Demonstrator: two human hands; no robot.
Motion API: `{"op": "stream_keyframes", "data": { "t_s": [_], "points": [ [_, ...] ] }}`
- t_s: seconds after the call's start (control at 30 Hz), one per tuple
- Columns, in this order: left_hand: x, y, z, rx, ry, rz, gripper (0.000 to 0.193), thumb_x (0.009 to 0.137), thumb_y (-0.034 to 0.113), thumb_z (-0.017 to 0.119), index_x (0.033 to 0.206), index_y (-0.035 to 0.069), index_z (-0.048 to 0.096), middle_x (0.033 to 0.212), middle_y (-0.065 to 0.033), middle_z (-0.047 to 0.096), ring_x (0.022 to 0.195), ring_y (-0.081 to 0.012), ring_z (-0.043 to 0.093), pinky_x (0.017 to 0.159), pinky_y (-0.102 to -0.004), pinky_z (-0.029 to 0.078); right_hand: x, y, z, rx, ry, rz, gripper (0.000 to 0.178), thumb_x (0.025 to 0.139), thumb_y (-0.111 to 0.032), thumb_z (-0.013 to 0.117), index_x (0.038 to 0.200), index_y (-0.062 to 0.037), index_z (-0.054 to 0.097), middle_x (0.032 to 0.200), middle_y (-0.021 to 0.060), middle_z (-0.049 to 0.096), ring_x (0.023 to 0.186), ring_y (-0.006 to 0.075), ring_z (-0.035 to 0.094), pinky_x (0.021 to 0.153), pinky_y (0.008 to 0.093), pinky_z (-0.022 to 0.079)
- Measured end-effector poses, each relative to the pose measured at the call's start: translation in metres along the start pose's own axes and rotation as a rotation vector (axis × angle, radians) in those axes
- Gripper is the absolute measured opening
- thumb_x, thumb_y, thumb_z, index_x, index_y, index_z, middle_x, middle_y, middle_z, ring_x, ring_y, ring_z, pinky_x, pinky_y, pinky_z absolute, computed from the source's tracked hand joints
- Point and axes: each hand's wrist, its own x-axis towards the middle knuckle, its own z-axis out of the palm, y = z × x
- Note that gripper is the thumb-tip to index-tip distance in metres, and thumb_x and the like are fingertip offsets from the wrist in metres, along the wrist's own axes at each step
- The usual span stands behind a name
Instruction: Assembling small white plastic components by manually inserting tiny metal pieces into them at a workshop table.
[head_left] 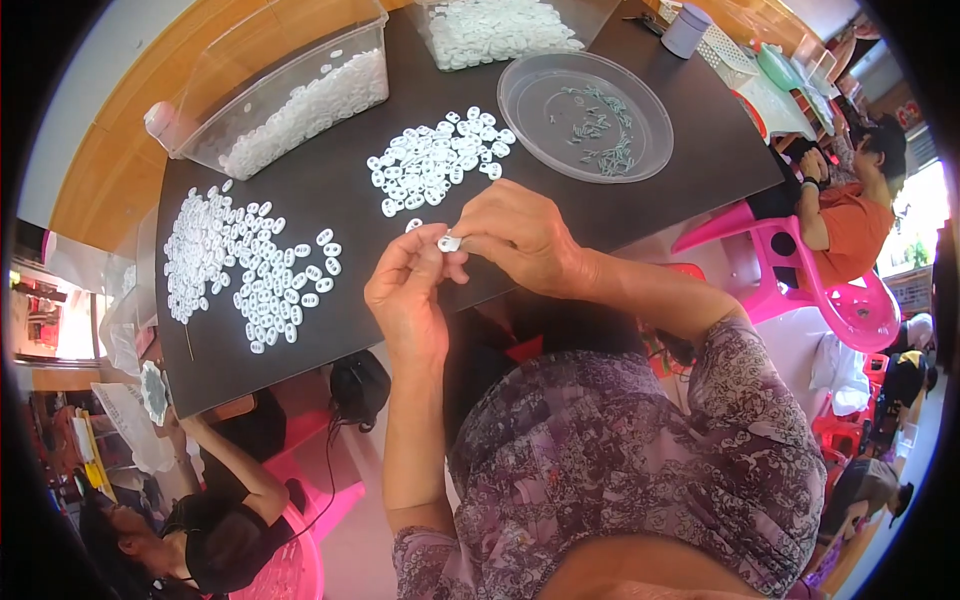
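Observation:
Above the near edge of the dark table, my left hand [408,285] and my right hand [522,238] meet fingertip to fingertip. Both pinch one small white plastic piece [449,243], oval with openings in it. Just beyond my fingers lies a loose heap of similar white oval pieces [430,165]. To the right of that heap is a round clear tray [520,135] with small grey-green slim parts [612,150] scattered in it. A wider spread of white ovals with dark marks [265,285] covers the table's left side.
A clear bin [205,135] of small white parts stands at the back left, another clear bin [590,20] behind the middle. A lidded grey-purple cup [687,30] stands at the back right. People sit on pink chairs at the left [290,560] and right [770,265].

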Motion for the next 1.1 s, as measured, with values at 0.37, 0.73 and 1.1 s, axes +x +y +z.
{"op": "stream_keyframes", "data": {
  "t_s": [0.37,0.73,1.1],
  "points": [
    [-0.006,-0.005,-0.006,0.058,0.031,0.062,0.02,0.084,-0.003,0.057,0.103,-0.008,0.057,0.083,-0.0108,0.062,0.066,-0.0137,0.059,0.054,-0.0229,0.047,-0.001,-0.007,0.007,0.097,-0.049,0.15,0.014,0.073,-0.003,0.064,0.087,-0.0038,0.063,0.078,0.0063,0.059,0.076,0.0233,0.056,0.067,0.0328,0.045],
    [-0.013,-0.003,-0.004,0.398,0.009,0.163,0.023,0.086,0.004,0.06,0.108,-0.004,0.056,0.081,-0.0037,0.06,0.066,-0.0062,0.053,0.055,-0.0175,0.041,0.0,-0.006,0.003,0.136,-0.174,0.268,0.015,0.074,-0.005,0.065,0.089,-0.0032,0.063,0.079,0.0061,0.059,0.07,0.0182,0.054,0.063,0.03,0.044],
    [0.009,0.0,-0.035,1.067,0.186,0.618,0.016,0.078,0.0,0.06,0.094,0.002,0.062,0.075,-0.0104,0.056,0.068,-0.0256,0.056,0.062,-0.0333,0.045,0.082,0.054,-0.061,0.126,0.103,0.488,0.016,0.071,-0.009,0.068,0.085,-0.0012,0.066,0.073,0.0051,0.063,0.065,0.0095,0.056,0.061,0.0259,0.046]
  ]
}}
